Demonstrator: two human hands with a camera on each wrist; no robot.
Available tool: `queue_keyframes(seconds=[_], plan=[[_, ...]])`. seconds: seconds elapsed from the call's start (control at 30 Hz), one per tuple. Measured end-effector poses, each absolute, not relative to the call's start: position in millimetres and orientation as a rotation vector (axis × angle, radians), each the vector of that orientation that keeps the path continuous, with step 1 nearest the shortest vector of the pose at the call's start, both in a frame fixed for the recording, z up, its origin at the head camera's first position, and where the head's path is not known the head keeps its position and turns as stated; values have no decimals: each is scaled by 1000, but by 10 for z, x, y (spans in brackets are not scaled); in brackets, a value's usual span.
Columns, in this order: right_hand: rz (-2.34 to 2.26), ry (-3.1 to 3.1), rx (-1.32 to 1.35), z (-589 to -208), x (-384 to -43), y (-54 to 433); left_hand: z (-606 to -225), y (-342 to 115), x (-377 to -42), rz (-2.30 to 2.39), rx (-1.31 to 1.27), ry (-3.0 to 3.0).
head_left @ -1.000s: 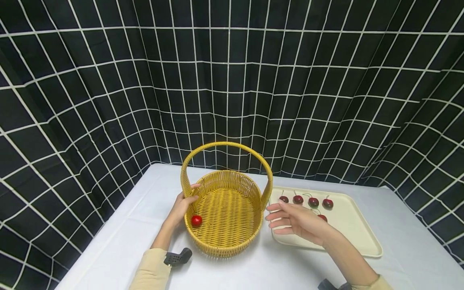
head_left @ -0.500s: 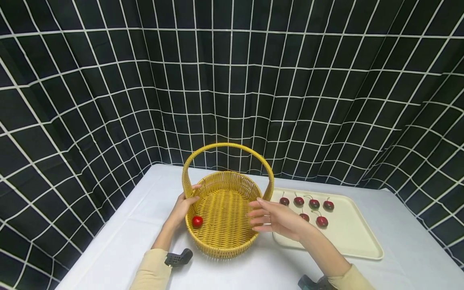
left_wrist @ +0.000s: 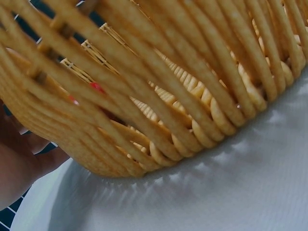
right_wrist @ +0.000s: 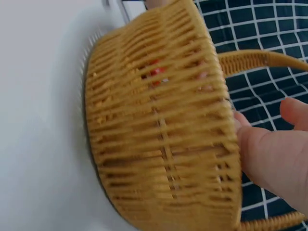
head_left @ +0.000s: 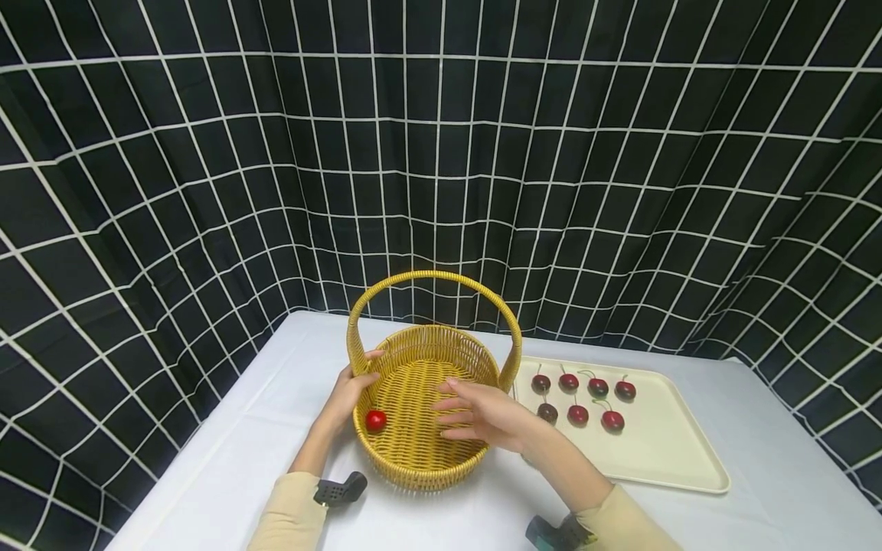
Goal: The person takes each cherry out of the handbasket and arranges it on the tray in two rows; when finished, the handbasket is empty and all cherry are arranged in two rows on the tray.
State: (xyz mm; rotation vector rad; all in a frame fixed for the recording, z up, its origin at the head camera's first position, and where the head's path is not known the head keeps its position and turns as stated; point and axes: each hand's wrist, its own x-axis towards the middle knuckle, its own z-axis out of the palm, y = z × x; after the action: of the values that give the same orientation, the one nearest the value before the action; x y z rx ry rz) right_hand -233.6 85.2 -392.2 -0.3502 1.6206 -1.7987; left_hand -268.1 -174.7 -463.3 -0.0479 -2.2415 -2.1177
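Note:
A yellow woven basket [head_left: 434, 459] with a tall arched handle stands on the white table. My left hand [head_left: 347, 394] grips its left rim by the foot of the handle, thumb over the inside. Against the basket's left inner wall lies a small, round, bright red fruit [head_left: 375, 421], glimpsed through the weave in both wrist views. My right hand [head_left: 485, 413] reaches over the right rim into the space above the basket floor, fingers extended and apart, nothing held. In the right wrist view, the right hand [right_wrist: 279, 154] is beside the rim.
To the right of the basket, a cream tray [head_left: 675, 451] carries several dark red cherries [head_left: 577, 415] with stems, in two rows at its left part. A black curtain [head_left: 441, 153] with a white grid closes off the back and sides.
My right hand has moved left from over the tray's edge to above the basket, uncovering the cherries in the front row. The left hand keeps its hold on the rim.

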Motion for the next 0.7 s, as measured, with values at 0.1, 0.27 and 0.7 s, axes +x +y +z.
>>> queue_keyframes(seconds=[0.1,0.27,0.7], plan=[[-1792,1637,-327,-3952,-2343,752,-4639,-1749,-2688,-2112,-45,-2242],[-1777,1663,-292,-3998,-2351,601,-4650,-1752,-2696,-2109,-56,-2240],[-1784,1675,-194,-4120,-2359,247,-4603,-1755,-2674,-2135,-69,-2245]])
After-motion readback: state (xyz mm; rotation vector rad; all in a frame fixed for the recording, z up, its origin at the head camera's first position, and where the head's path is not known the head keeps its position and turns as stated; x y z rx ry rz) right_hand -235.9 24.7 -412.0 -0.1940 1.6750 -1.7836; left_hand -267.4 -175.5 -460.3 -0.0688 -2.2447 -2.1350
